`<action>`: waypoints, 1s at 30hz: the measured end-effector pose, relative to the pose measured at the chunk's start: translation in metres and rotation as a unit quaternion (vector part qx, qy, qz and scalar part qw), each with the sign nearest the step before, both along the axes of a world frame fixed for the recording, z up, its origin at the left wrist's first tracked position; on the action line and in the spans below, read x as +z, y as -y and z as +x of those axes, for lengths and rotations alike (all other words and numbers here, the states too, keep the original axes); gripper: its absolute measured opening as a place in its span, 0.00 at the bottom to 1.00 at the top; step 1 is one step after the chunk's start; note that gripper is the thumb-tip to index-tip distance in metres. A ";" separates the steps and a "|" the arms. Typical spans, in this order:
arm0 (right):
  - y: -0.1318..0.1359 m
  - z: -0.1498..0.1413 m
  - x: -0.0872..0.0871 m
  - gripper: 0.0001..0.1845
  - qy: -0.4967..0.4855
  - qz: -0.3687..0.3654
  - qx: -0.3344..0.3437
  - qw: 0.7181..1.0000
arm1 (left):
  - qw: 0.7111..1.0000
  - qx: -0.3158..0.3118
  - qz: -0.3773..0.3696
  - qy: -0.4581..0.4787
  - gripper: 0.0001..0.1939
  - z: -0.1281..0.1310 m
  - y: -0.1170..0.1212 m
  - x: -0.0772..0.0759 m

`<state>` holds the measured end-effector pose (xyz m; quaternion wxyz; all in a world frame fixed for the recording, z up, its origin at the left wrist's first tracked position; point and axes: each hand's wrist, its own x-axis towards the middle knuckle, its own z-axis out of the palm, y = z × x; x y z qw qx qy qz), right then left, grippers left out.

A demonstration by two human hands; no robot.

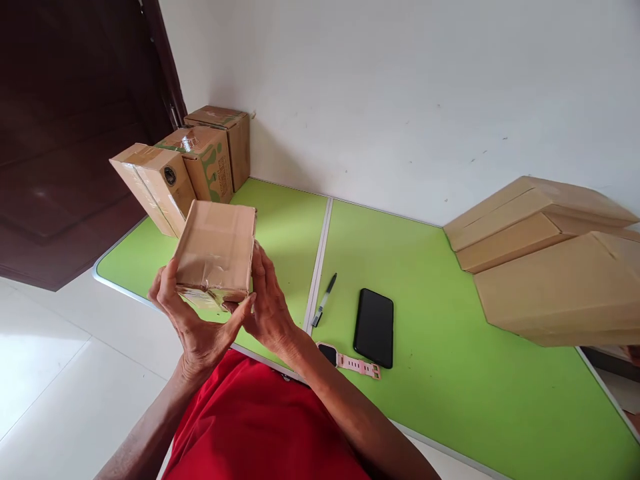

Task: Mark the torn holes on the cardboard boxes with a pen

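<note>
I hold a small taped cardboard box (pixel 216 252) up in front of me with both hands, above the near left part of the green table (pixel 440 313). My left hand (pixel 193 323) cups the box's lower left side, thumb across its near edge. My right hand (pixel 267 303) presses flat against its right side, fingers pointing up. The box's top faces me, with clear tape across it.
Three taped cardboard boxes (pixel 193 163) stand at the table's far left corner. A pile of flat cardboard packs (pixel 550 267) lies at the right. A pen (pixel 324 300), a black phone (pixel 374 327) and a pink watch (pixel 350 360) rest near the front edge. A dark door (pixel 70 120) is at left.
</note>
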<state>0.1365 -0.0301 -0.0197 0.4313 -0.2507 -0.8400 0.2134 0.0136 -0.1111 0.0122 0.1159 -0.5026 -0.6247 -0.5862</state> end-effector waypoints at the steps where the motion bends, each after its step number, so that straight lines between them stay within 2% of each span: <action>1: -0.003 -0.003 -0.004 0.62 0.005 -0.011 0.018 1.000 | 1.000 0.011 -0.008 0.005 0.65 -0.006 0.003 -0.009; 5: -0.013 -0.001 -0.018 0.55 0.008 -0.088 0.057 0.994 | 0.998 0.008 -0.029 0.049 0.67 -0.024 0.013 -0.039; 8: -0.021 0.008 -0.019 0.42 0.006 -0.132 0.064 0.989 | 0.992 -0.021 -0.050 0.117 0.63 -0.032 0.012 -0.049; 13: -0.044 0.005 -0.009 0.29 0.010 -0.196 0.092 0.976 | 0.981 -0.015 -0.062 0.183 0.51 -0.039 0.004 -0.050; 19: -0.079 -0.029 -0.002 0.23 0.006 -0.280 0.165 0.946 | 0.979 0.019 -0.033 0.201 0.43 -0.045 0.007 -0.053; 25: -0.092 -0.062 0.002 0.25 -0.002 -0.342 0.215 0.915 | 0.976 0.040 -0.015 0.215 0.40 -0.057 0.004 -0.049; 30: -0.104 -0.086 0.008 0.23 0.022 -0.342 0.234 0.910 | 0.971 0.054 -0.005 0.235 0.42 -0.068 0.001 -0.048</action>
